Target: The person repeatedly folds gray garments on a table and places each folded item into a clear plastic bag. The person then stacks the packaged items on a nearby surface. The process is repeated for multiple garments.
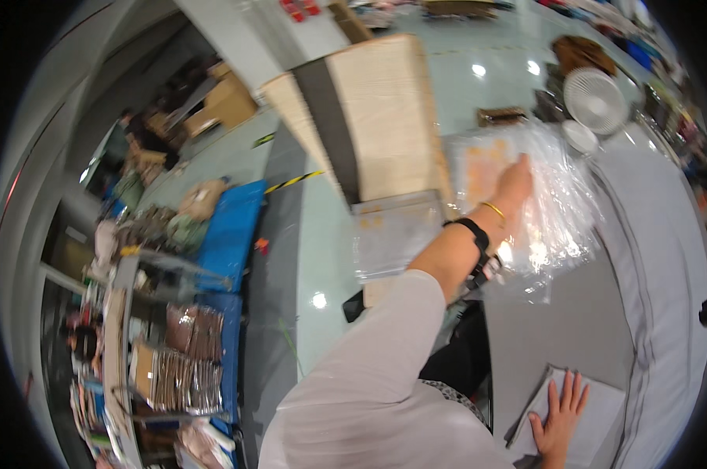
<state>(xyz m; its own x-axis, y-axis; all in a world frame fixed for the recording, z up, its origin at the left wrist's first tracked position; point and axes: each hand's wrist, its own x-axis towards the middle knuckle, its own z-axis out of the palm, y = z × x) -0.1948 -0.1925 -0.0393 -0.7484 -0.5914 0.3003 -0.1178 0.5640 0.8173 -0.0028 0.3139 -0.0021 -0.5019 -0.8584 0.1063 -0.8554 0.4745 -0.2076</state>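
Note:
My left hand (514, 186), a gold bracelet and a black band on its wrist, reaches across to a pile of clear plastic bags (561, 207). Its fingers look closed on the top bag, though motion blurs them. Orange print shows through some of the plastic. At the lower right, my right hand (558, 418) lies flat with spread fingers on a folded light grey cloth (602, 406). Both bags and cloth rest on a grey table (553, 336).
Long grey seamed fabric (658, 289) runs down the table's right side. A white fan (595, 100) stands beyond the bags. Left of them is a cream panel with a dark stripe (385, 117), another clear bag (398, 234) below it. A shelf cart with packed goods (185, 379) stands far left.

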